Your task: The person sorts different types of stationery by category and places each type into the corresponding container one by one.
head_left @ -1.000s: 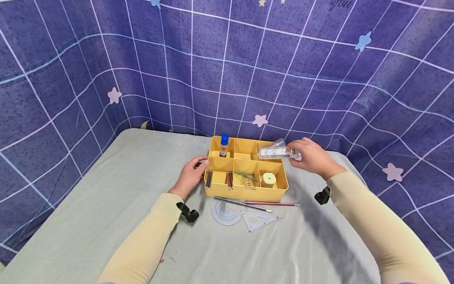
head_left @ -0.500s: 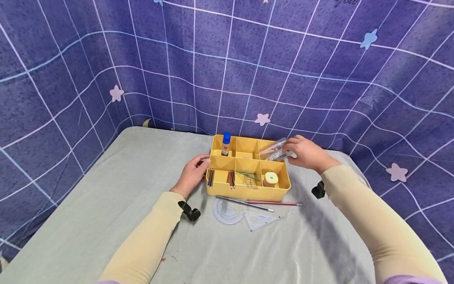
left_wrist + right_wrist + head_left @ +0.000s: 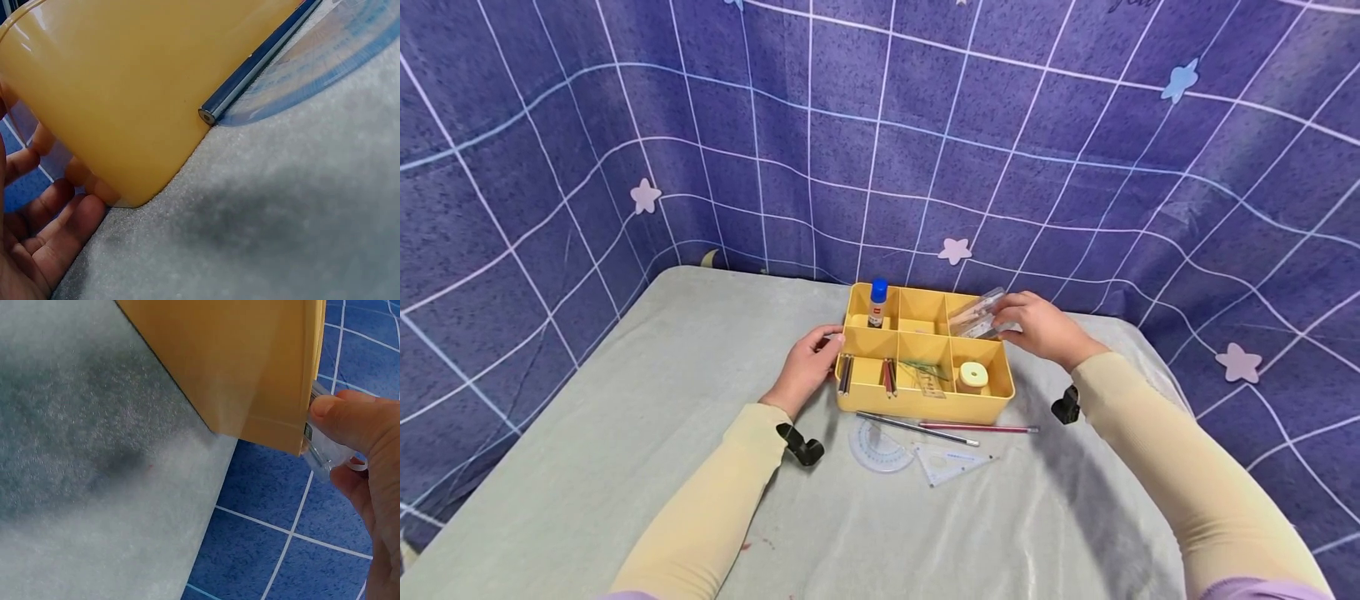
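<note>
My left hand (image 3: 805, 371) rests its fingers against the left end of a yellow divided organizer box (image 3: 925, 406); the left wrist view shows the fingertips at its outer wall. At the box's back right compartment, my right hand (image 3: 1043, 329) pinches a clear plastic case (image 3: 320, 453) between thumb and fingers. Most of that case is hidden behind the box wall in the right wrist view. Another clear case (image 3: 988, 302) leans in the same compartment. A blue-capped glue stick (image 3: 877, 308) stands in the back left compartment.
Front compartments hold short pencils (image 3: 890, 379), a green-marked clear ruler (image 3: 931, 382) and a pale round-cornered item (image 3: 973, 375). Before the box lie a dark pencil (image 3: 917, 428), a red pencil (image 3: 992, 428), a protractor (image 3: 880, 447) and a set square (image 3: 951, 465). A purple curtain (image 3: 775, 167) hangs behind.
My right hand has lowered the clear case from above the back right compartment into it, tilting it alongside the other case. My left hand has stayed at the box.
</note>
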A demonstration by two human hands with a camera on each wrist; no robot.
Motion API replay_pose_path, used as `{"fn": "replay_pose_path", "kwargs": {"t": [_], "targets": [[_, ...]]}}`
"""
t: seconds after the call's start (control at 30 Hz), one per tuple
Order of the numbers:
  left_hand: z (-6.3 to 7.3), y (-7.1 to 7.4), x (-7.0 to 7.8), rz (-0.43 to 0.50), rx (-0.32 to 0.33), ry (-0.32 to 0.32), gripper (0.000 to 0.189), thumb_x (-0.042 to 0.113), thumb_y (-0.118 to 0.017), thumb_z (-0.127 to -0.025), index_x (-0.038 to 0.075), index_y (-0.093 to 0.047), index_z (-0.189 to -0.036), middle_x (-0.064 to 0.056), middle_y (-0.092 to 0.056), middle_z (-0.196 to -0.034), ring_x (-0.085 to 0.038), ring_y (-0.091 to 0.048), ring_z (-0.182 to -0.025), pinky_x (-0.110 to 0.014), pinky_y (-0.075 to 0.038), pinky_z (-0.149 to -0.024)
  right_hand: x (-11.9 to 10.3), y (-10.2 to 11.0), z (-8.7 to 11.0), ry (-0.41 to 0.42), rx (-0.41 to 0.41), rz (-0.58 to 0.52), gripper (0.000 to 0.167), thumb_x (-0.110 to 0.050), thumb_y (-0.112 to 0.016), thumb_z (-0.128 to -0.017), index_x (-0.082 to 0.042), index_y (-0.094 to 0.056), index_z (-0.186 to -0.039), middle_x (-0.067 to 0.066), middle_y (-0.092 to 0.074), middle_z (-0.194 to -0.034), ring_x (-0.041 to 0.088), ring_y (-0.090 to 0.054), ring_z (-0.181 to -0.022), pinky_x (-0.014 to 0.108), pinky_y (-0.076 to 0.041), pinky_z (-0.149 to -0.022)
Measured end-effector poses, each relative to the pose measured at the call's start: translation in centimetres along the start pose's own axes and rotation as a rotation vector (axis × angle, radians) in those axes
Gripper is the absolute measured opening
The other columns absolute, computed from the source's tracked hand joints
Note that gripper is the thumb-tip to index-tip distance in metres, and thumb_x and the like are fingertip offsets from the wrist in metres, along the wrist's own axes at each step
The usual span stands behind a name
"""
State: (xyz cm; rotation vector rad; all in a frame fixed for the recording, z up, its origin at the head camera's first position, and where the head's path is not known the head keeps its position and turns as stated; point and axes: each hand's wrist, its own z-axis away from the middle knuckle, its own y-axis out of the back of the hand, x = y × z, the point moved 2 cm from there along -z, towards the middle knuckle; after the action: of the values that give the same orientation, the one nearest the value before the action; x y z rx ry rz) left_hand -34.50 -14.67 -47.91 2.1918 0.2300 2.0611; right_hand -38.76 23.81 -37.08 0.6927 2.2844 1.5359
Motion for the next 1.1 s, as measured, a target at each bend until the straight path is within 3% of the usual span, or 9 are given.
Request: {"fn": "replay_pose_path", "kwargs": {"t": [0.17,0.43,0.9,1.1], "targets": [[0.0,-0.1,0.0,-0.001,-0.001,-0.003,0.041,0.043,-0.059,-0.101,0.017,-0.063,-0.133,-0.012,-0.06,-0.106,-0.02,-0.063,-0.083,-0.031,-0.056,-0.065,0.0,0.0,0.1,-0.046,0.011,-0.038,0.019,0.0,-0.087,-0.074,-0.005,-0.076,-0.089,0.014,-0.07,-0.105,0.034,-0.063,-0.097,0.049,-0.052,-0.088],[-0.2,-0.1,-0.3,-0.003,0.007,-0.014,0.042,0.045,-0.059,-0.101,0.018,-0.064,-0.132,-0.011,-0.06,-0.103,-0.021,-0.063,-0.082,-0.031,-0.056,-0.064,-0.4,-0.3,0.4,-0.041,0.035,-0.088,0.019,0.003,-0.084,-0.076,-0.002,-0.076,-0.093,0.017,-0.07,-0.106,0.035,-0.063,-0.098,0.05,-0.051,-0.089],[0.0,0.0,0.0,-0.014,0.008,0.004,0.042,0.044,-0.058,-0.101,0.019,-0.063,-0.133,-0.012,-0.06,-0.106,-0.022,-0.063,-0.085,-0.032,-0.057,-0.067,-0.9,-0.6,0.7,0.051,0.101,-0.033,0.021,0.006,-0.078,-0.078,-0.001,-0.075,-0.098,0.017,-0.068,-0.106,0.037,-0.058,-0.098,0.051,-0.046,-0.089],[0.0,0.0,0.0,-0.021,0.001,0.004,0.043,0.046,-0.058,-0.101,0.019,-0.063,-0.134,-0.011,-0.06,-0.107,-0.021,-0.063,-0.086,-0.031,-0.057,-0.067,-1.9,1.0,1.7,0.047,0.197,0.001,0.018,0.001,-0.074,-0.081,-0.004,-0.071,-0.098,0.012,-0.067,-0.105,0.034,-0.058,-0.099,0.047,-0.046,-0.09]]}}
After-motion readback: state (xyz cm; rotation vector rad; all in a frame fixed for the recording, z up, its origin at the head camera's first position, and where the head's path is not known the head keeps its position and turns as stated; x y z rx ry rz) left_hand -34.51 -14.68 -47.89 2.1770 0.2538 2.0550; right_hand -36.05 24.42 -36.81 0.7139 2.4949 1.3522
